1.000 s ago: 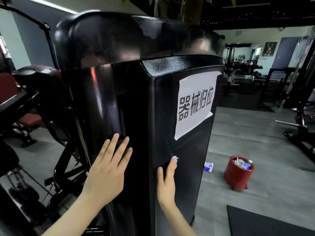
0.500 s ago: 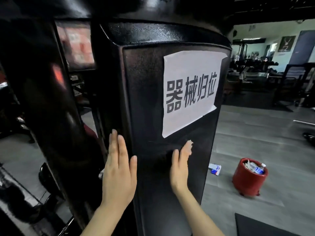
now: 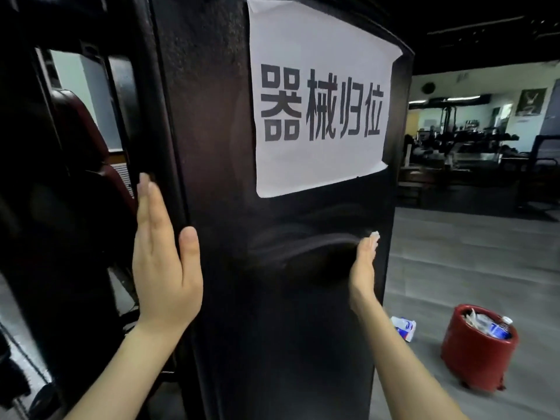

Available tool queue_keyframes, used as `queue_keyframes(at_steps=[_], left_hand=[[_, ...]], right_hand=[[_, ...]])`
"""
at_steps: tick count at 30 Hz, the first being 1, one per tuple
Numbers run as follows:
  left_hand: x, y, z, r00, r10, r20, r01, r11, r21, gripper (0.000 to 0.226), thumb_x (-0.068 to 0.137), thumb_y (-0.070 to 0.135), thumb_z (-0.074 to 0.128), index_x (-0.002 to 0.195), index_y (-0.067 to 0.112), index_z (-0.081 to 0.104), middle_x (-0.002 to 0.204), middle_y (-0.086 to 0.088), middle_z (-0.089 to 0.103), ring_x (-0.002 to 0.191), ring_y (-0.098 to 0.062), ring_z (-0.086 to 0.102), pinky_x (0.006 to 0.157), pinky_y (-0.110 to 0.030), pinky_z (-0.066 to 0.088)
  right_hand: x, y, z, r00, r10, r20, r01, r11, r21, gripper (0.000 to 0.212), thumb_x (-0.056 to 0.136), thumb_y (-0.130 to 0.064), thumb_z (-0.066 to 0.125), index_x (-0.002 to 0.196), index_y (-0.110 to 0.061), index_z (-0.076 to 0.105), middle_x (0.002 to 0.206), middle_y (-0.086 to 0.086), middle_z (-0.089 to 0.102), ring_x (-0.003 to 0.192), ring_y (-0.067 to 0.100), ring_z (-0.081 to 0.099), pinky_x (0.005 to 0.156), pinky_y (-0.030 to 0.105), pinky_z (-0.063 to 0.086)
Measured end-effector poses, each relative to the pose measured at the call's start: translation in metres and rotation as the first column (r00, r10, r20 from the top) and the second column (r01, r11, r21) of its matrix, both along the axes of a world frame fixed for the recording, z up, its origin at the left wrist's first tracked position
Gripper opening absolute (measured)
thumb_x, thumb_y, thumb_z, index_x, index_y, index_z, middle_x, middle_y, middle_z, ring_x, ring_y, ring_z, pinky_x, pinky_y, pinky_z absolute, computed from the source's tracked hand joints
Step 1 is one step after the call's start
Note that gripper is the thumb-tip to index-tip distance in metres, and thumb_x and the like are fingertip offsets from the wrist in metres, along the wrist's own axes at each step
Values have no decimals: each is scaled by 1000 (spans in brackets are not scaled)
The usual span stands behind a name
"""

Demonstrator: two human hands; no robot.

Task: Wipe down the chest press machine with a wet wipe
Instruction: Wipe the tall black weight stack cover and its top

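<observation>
Gym floor behind. We press soft wet wipe under flat right hand; flat left hand rests on hard, surely heavy machine.

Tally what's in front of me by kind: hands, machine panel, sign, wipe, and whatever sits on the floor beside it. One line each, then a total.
Hands: 2, left hand and right hand
Black machine panel: 1
Paper sign: 1
Wet wipe: 1
Red bin: 1
Packet on the floor: 1
Total: 7
</observation>
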State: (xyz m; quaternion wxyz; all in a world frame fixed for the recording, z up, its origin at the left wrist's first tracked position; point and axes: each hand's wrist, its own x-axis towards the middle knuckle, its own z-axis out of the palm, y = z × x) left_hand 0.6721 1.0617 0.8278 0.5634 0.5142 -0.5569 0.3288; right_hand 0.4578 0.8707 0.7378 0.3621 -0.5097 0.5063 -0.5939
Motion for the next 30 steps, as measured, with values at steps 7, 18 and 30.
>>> queue_keyframes(at_steps=[7,18,30], left_hand=[[-5,-4,-31,999,28,30,-26,997,-79,58,98,16,33,148,0,7,156,-11,7,141,-8,4,113,-11,2],[7,-22,-69,996,45,81,-24,969,-248,56,100,21,34,149,4,11,157,-13,12,144,-22,10,105,-3,-2],[-4,-14,-135,997,55,58,-42,977,-208,53,101,18,30,147,-2,12,155,-19,12,144,-27,10,104,1,-3]], right_hand=[[55,77,-78,800,-171,-575,-390,580,-715,59,99,-53,16,151,-32,-4,160,-9,-4,147,20,-8,117,41,-7],[19,61,-147,999,28,-47,-54,641,-766,45,89,-1,62,124,-28,60,124,-22,60,122,1,52,100,16,40],[24,54,-152,998,-27,58,57,788,-613,10,84,-12,69,85,-21,71,86,-8,59,76,-2,55,70,11,39]])
